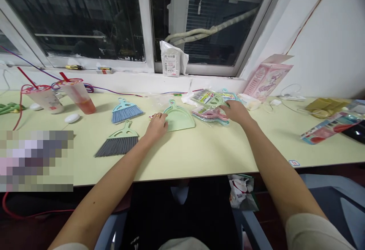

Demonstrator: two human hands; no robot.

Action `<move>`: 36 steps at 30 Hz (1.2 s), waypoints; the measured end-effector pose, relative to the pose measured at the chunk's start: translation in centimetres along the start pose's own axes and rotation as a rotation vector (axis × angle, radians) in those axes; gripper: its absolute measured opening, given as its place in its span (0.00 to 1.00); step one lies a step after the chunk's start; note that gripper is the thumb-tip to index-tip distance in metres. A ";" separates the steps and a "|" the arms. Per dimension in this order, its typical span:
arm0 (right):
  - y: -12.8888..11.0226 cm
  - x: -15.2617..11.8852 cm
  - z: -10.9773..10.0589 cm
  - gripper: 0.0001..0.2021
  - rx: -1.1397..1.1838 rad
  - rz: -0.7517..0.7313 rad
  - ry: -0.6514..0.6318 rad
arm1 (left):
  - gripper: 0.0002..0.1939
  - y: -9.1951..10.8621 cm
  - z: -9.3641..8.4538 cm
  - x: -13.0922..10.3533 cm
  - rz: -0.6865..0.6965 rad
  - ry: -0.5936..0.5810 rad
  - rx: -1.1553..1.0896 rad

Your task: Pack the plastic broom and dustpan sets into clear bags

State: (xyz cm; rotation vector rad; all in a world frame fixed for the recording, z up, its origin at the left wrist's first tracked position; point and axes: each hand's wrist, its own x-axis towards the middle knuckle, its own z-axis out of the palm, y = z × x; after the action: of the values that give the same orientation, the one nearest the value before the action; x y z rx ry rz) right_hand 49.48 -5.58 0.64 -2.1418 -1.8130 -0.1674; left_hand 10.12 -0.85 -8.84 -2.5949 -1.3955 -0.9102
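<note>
The pale green dustpan [180,118] lies flat on the table [199,151] directly in front of you, between your two hands, its handle pointing to the far side. Your left hand [158,125] touches its left edge, with the fingers close together and slightly bent; whether they grip the edge or only rest on it, you cannot tell from here. Your right hand [236,112] is to the right of the dustpan, narrowed on the right end of a green packet [211,98] in clear wrap, at the top of the pile of wrapped packets [209,113].

Both your forearms reach in from the near side, the left slanting far and to the right, the right slanting far and to the left, with both palms turned down.

Left of your left hand lie two brush heads: the blue brush [126,112] on the far side, and the grey-bristled brush [118,143] nearer you, beside your left forearm. A pink box [268,78] stands beyond your right hand, to the right.
</note>
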 end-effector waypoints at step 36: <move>-12.2 -1.6 10.1 0.15 0.422 -0.351 0.228 | 0.19 1.7 0.9 0.8 -0.222 -0.058 0.242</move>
State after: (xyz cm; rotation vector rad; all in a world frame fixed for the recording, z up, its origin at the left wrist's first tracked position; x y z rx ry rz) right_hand 36.08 -2.16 -7.20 -1.4530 -1.8741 -0.0939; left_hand 12.22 -0.97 -8.74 -2.3413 -1.7165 -0.6428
